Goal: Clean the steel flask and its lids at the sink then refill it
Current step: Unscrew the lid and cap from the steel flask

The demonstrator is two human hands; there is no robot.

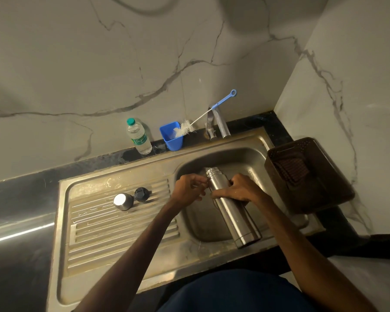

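- the steel flask (232,206) hangs tilted over the sink basin (245,158), its open threaded mouth pointing away toward the tap and its base nearest the person, over the front rim of the sink.
- the right hand (239,188) is wrapped around the upper body of the flask just below the neck, fingers curled over the far side and thumb on the near side.
- the left hand (189,188) sits just beside the flask's neck on its left, fingers bent narrow with the tips drawn together near the threads; i cannot tell whether it pinches anything or actually touches the flask.
- both forearms reach in from the bottom of the view and meet over the basin.
- on the ribbed draining board left of the basin stand the two lids, well apart from the hands: a steel cap (123,201) and, touching or just beside it on the right, a black inner stopper (141,194).
- behind the basin, on the dark desk (20,194), a blue cup (172,138) holds a white bottle brush (203,119) whose blue handle leans toward the tap (218,122).
- left of the cup stands a clear plastic water bottle (139,137) with a green cap.
- a dark brown plastic basket (306,174) rests to the right of the basin.
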